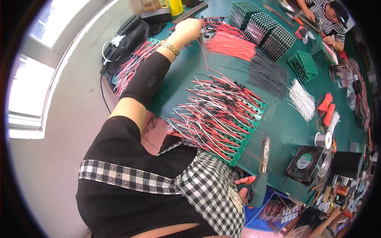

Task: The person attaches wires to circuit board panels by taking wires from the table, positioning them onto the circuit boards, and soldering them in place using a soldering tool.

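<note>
My left hand (pixel 189 29) reaches to the far side of the table, its fingers closed at a pile of red wires with black ends (pixel 218 24). One red wire (pixel 204 55) trails down from the fingertips; anything else in them is hidden. By the apron, my right hand (pixel 243 190) wraps round the handle of a dark green heat gun (pixel 259 188), whose metal nozzle (pixel 264 154) points up and away. Between the hands, a green rack (pixel 243 152) at the table's near edge carries many red, white and black wires (pixel 214 115), lying in one slanting layer.
Bundles of red (pixel 232 44), black (pixel 268 75) and white wires (pixel 301 99) lie beyond the rack. Green grid racks (pixel 262 29) stand behind. A black fan (pixel 304 164) and a solder spool (pixel 323 139) are at right. A blue bin (pixel 254 216) sits below. Another person (pixel 327 18) works across the table.
</note>
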Action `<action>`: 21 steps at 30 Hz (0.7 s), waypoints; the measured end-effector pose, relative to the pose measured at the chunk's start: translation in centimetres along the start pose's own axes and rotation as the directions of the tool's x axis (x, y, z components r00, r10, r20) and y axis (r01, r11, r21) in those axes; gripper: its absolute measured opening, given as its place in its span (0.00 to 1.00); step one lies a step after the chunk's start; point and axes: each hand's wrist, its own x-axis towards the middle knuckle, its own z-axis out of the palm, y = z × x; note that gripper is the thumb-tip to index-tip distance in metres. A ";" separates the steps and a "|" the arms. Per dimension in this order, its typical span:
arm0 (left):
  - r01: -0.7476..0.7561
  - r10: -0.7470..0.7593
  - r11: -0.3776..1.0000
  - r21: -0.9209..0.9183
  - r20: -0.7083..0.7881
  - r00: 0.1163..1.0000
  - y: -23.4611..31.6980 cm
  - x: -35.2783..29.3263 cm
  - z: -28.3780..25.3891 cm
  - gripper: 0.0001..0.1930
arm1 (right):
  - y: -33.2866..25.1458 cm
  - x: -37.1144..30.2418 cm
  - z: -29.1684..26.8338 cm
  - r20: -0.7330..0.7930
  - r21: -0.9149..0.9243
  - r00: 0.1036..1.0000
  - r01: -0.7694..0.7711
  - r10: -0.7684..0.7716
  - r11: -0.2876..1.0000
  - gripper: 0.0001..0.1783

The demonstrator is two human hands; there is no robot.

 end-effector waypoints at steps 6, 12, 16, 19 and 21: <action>0.103 -0.100 0.990 0.101 -0.036 0.994 -0.9 1.3 0.8 0.08 | 1.4 -0.4 0.7 -0.016 0.063 0.999 0.040 -0.039 0.997 0.33; 0.028 -0.046 0.248 -0.968 0.017 0.999 1.4 -1.3 -1.2 0.10 | 1.6 0.6 0.0 0.055 0.058 0.998 0.027 -0.030 0.998 0.31; 0.009 -0.028 -0.089 -0.996 0.011 1.000 3.6 -2.2 0.1 0.10 | 2.7 0.5 0.7 -0.007 0.061 0.993 0.117 -0.117 0.991 0.29; -0.035 0.005 -0.022 -0.999 -0.035 0.999 6.2 -3.6 -1.2 0.07 | 4.3 -1.1 -2.0 0.123 -0.152 0.793 -0.579 0.597 0.801 0.25; -0.137 0.021 -0.004 -0.991 -0.137 0.990 8.0 -5.8 -2.4 0.05 | 3.4 -1.4 0.6 0.021 0.041 0.977 -0.214 0.214 0.976 0.25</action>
